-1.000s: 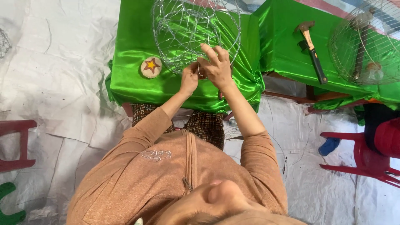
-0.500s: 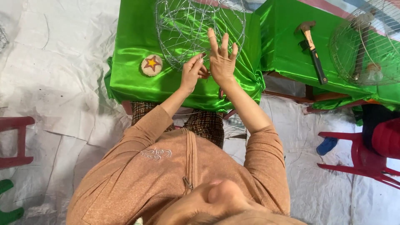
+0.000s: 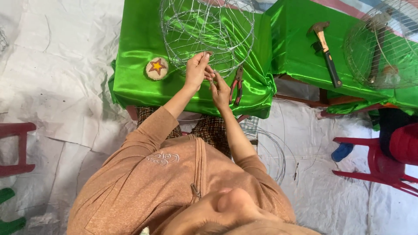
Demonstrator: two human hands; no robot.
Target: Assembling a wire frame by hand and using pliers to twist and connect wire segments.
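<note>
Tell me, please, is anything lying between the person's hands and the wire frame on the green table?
Nothing visible does. Both the left hand and the right hand are already at the near rim of the wire frame. The red-handled pliers lie just beside the right hand.

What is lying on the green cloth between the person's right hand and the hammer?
In the head view, red-handled pliers lie on the green cloth just beside the right hand; beyond them, bare cloth up to the hammer.
</note>
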